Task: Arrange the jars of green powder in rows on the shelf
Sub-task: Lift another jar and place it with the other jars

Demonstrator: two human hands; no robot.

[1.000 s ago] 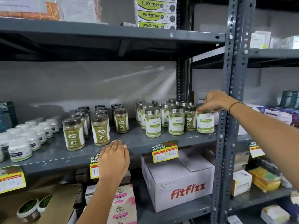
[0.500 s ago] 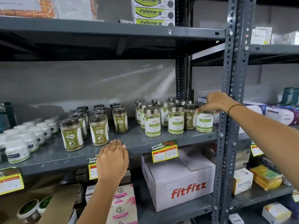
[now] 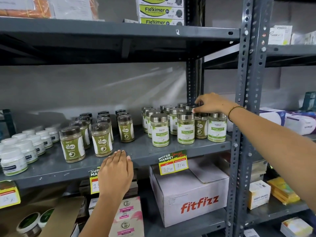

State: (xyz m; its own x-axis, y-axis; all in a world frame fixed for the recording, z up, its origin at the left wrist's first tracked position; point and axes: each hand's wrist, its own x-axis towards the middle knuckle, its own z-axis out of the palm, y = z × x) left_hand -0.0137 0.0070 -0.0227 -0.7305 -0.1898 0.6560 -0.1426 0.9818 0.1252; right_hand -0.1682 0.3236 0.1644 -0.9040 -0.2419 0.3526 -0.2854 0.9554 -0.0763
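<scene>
Steel-lidded jars of green powder with white-and-green labels (image 3: 160,132) stand in rows on the right part of the grey shelf (image 3: 140,152). The rightmost jar (image 3: 217,128) stands free at the row's end. A dark-lidded Gaska jar (image 3: 201,128) stands among them. More dark-lidded Gaska jars (image 3: 101,141) stand in rows at mid-shelf. My right hand (image 3: 213,103) hovers over the lids behind the front row, fingers curled and apart, holding nothing. My left hand (image 3: 116,171) lies flat against the shelf's front edge, fingers together, empty.
White tubs (image 3: 12,161) fill the shelf's left end. A perforated steel upright (image 3: 246,106) stands right of the jars, my right forearm crossing it. Price tags (image 3: 173,162) hang from the edge. A Fitfizz carton (image 3: 191,192) sits below; Fleximer boxes (image 3: 160,11) above.
My right hand has let go of the rightmost jar, which now stands on the shelf, and has moved left and back over the lids. My left hand has stayed on the shelf edge.
</scene>
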